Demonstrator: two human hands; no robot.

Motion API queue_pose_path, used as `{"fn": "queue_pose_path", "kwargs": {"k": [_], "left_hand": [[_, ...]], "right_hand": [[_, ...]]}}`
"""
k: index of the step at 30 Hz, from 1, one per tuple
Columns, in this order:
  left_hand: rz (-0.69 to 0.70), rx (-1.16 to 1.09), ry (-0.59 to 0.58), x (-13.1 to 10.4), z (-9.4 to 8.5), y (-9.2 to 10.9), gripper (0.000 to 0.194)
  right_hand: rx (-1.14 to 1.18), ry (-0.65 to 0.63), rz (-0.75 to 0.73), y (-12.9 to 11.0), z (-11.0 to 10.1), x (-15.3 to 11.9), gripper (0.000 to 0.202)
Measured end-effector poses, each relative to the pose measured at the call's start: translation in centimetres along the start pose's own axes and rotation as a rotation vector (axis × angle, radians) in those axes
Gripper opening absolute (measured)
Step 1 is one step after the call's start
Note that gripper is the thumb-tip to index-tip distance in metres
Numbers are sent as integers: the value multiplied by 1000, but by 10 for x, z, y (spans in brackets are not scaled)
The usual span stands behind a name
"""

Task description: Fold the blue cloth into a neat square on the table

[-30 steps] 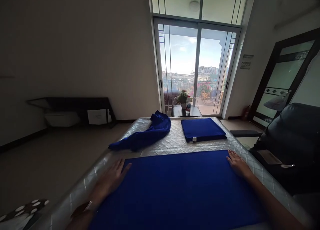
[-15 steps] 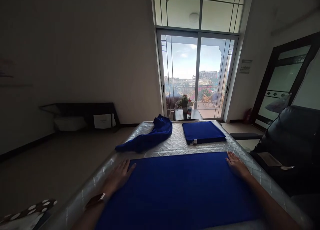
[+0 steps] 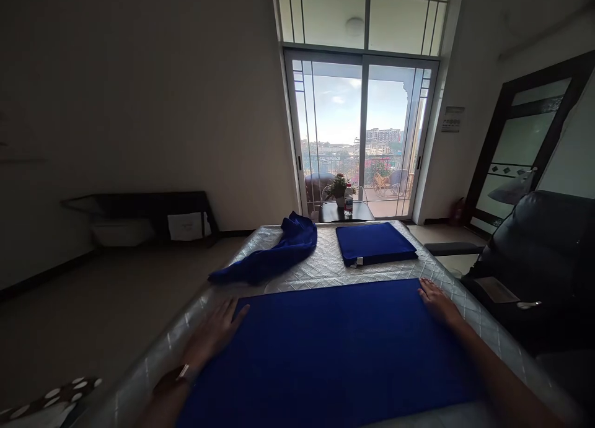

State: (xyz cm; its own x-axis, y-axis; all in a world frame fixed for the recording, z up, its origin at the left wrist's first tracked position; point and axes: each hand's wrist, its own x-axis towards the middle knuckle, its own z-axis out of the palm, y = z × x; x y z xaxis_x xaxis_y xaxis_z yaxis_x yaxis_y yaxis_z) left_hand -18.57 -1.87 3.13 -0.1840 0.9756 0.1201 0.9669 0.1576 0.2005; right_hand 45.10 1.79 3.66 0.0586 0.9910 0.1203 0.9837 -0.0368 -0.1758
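A blue cloth [image 3: 325, 347] lies flat and smooth on the quilted, plastic-looking mattress [image 3: 320, 245]. My left hand [image 3: 218, 326] rests flat by its far left corner, fingers stretched and thumb over the cloth's edge. At the far right corner lies my right hand [image 3: 437, 301], palm down with the fingers extended. Neither hand grips anything. Beyond them sits a neatly folded blue cloth [image 3: 376, 243] with a white tag at its near edge. To its left a crumpled blue cloth [image 3: 279, 254] trails toward the mattress's left edge.
A black armchair [image 3: 543, 254] stands close on the right. Past the mattress, a small dark table [image 3: 346, 212] holds a potted plant [image 3: 338, 191] and a bottle [image 3: 348, 202], in front of sliding glass doors [image 3: 330, 124]. Polka-dot fabric [image 3: 60, 396] shows at lower left.
The view has shifted slightly, so most things appear a little farther left. Both hands stay flat at the same corners of the cloth.
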Motion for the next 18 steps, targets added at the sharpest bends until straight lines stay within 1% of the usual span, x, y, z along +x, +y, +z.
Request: {"fn": "queue_pose_path", "kwargs": {"k": [2, 4, 6, 7, 10, 13, 14, 16, 18], "left_hand": [[16, 4, 8, 0, 0, 0, 80], [27, 7, 4, 1, 2, -2, 81], [27, 2, -1, 3, 4, -3, 82], [27, 0, -6, 4, 4, -4, 82], [24, 1, -26, 5, 5, -5, 83], [14, -6, -31, 5, 4, -6, 83], [11, -13, -26, 5, 5, -6, 83], [0, -20, -18, 6, 9, -8, 84], [18, -4, 1, 8, 15, -12, 84]], "right_hand": [[11, 15, 1, 0, -4, -2, 63], [20, 50, -5, -6, -9, -4, 63], [33, 100, -48, -20, -15, -6, 61], [39, 119, -83, -31, -17, -7, 59], [60, 126, -230, -80, -19, -13, 56], [116, 102, -430, -140, -13, -23, 55], [134, 82, -471, -160, -10, -27, 55], [170, 22, -512, -193, -4, -32, 57], [208, -41, -518, -217, 2, -34, 60]]}}
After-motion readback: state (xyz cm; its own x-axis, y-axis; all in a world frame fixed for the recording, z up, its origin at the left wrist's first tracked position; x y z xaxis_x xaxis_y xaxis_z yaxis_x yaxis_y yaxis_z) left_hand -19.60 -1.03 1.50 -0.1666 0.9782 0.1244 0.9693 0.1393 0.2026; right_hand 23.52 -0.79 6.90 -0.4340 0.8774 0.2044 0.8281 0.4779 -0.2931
